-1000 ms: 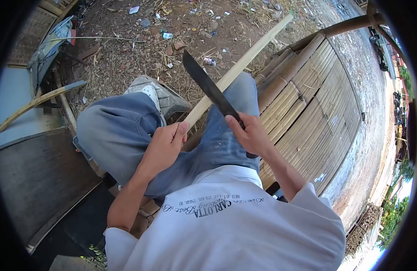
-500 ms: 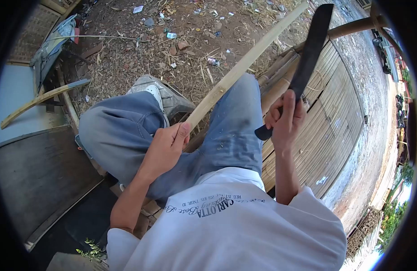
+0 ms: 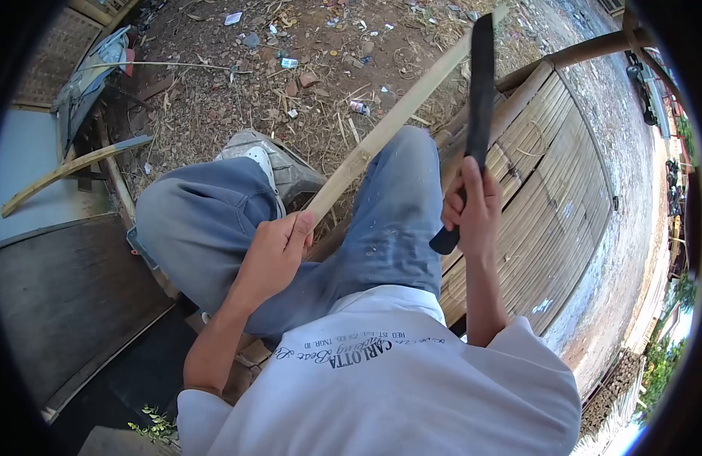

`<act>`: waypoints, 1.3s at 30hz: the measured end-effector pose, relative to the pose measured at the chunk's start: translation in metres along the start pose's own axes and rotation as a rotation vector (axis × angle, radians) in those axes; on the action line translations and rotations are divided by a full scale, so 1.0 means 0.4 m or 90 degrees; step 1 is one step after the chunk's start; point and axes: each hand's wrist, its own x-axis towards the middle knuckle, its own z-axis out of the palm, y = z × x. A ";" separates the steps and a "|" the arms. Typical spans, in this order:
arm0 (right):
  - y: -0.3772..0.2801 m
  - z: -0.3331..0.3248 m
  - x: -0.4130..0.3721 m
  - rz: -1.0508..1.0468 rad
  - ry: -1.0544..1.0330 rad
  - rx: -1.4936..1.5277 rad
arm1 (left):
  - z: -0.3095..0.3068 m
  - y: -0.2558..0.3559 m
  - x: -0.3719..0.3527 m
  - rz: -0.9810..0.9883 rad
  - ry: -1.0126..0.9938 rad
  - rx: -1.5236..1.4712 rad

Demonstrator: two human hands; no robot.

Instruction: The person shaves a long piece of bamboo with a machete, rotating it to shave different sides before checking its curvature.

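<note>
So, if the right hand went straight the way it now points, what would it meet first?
Past its machete, the right hand would probably meet the wooden strip near its far end; depth is unclear.

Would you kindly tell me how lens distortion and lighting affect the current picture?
In the head view, black corners and wide-angle bending, with the bamboo platform curving along its outer edge; in the head view, glare washing out the lower right margin, the machete nearly black with little surface detail, and the pale bamboo strip bright against darker ground.
</note>
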 end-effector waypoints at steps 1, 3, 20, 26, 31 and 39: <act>-0.037 -0.015 0.009 -0.068 0.064 0.084 | 0.000 0.005 -0.006 -0.008 -0.006 0.002; -0.093 -0.032 0.015 -0.208 0.165 0.162 | 0.011 0.026 0.011 0.031 0.000 0.008; 0.065 0.024 -0.033 -0.181 0.043 -0.013 | 0.016 0.005 0.023 0.030 0.004 0.044; -0.044 0.008 -0.009 -0.200 0.159 0.134 | 0.013 0.042 0.011 0.049 -0.025 0.028; 0.121 0.023 -0.043 -0.089 -0.074 -0.230 | 0.015 0.018 0.007 0.062 -0.008 0.045; 0.077 0.057 -0.041 -0.207 -0.146 -0.472 | 0.020 0.041 0.018 0.032 -0.022 0.073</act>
